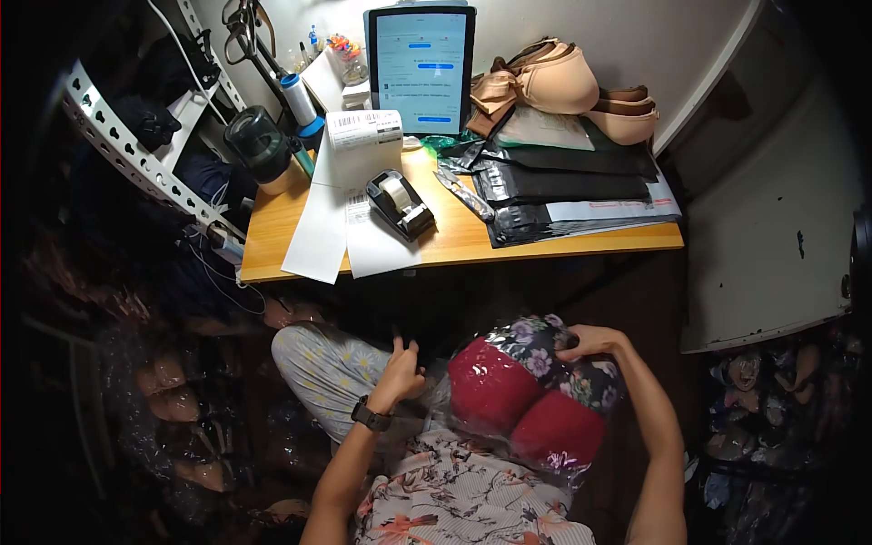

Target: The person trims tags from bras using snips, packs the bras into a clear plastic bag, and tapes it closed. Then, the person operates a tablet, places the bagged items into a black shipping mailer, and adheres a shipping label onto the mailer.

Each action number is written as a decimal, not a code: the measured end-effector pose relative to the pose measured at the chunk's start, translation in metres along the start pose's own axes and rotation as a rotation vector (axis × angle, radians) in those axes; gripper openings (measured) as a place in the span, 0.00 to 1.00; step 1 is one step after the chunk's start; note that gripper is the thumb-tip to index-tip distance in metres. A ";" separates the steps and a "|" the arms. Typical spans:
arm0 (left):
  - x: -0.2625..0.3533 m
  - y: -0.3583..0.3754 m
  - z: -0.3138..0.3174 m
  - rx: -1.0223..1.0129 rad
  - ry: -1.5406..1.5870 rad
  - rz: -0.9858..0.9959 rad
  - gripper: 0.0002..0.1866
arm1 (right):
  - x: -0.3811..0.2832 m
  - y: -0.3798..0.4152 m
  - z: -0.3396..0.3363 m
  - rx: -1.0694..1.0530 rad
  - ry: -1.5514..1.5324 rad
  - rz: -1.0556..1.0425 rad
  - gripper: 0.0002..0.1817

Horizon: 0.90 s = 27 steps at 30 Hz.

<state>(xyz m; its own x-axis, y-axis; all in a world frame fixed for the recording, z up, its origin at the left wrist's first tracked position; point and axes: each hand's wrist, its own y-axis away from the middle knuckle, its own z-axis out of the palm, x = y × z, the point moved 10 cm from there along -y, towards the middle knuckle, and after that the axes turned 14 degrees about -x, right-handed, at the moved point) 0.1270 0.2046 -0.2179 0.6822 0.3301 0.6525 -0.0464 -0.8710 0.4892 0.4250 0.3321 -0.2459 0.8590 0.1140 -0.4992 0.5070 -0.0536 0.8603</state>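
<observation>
Tabletop (472, 238) ahead carries black mailer bags (563, 186), an upright tablet (422, 68), beige bras (554, 84), a tape dispenser (400, 204). On your lap: a clear plastic bag of red and floral bras (527, 400). Your right hand (590, 342) grips its top edge, fingers curled. Your left hand (400, 368) sits at the bag's left side, fingers loosely bent; grip unclear.
</observation>
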 end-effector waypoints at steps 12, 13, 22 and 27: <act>0.041 0.012 0.007 0.096 -0.092 0.142 0.36 | 0.037 0.116 -0.002 -0.010 -0.849 -0.409 0.33; 0.037 0.010 0.013 0.093 -0.092 0.141 0.36 | 0.025 0.124 0.008 -0.096 -0.972 -0.446 0.31; -0.028 0.037 0.037 -0.077 0.613 0.156 0.27 | -0.020 -0.037 0.116 -0.503 -1.232 -0.416 0.20; 0.014 0.091 -0.028 0.223 0.245 0.397 0.19 | -0.004 -0.027 0.105 -0.373 -1.252 -0.324 0.17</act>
<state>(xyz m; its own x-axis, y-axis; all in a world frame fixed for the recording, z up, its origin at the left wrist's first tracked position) 0.1120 0.1407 -0.1479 0.4517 0.0110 0.8921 -0.0922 -0.9940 0.0590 0.4149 0.2292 -0.2781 0.2940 -0.9169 -0.2698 0.8206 0.0974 0.5631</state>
